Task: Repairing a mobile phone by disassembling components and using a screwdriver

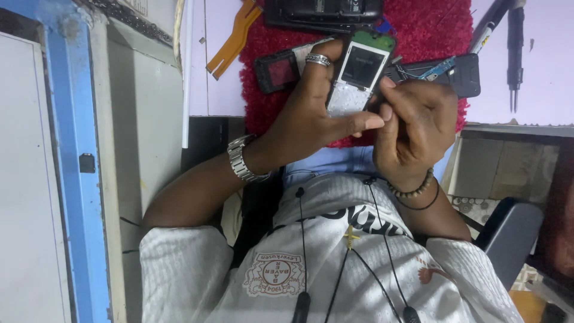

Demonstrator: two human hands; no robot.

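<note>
Red mat (439, 27) bears 3 housings; 2 hands grip 1 phone (359, 75).

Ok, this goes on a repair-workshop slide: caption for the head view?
Left hand holds a stripped keypad phone over a red mat while the right hand touches its lower edge.

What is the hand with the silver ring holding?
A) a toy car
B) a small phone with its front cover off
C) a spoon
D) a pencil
B: the left hand, the one wearing the ring, is wrapped around a small phone whose screen and bare keypad sheet are showing, held over the red mat.
</note>
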